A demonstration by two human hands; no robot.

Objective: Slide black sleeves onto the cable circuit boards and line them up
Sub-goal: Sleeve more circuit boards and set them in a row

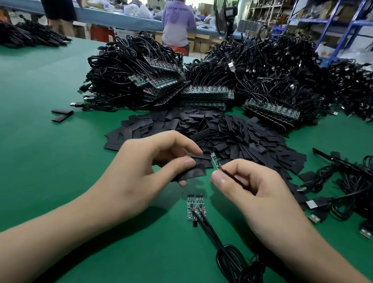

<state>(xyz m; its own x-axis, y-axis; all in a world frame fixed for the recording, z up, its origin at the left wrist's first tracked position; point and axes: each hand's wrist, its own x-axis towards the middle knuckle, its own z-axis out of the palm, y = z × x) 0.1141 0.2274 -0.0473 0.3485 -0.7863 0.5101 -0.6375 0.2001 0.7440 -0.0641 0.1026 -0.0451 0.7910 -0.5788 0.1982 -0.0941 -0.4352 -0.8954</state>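
Beyond the hands, cables (pixel 201 78) are lying in heaps past counting, with a sleeve pile (pixel 229 133) just nearer. The left hand (pixel 154 160) is pinching one sleeve (pixel 194 172), probably light and floppy, best held by its edges. The right hand (pixel 253 186) is pinching one board (pixel 215 161), seemingly stiff and fragile, at its cable end. Two boards (pixel 196 207) are lying just below the hands.

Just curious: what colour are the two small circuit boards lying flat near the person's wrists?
The circuit boards are dark green with red spots; head view.
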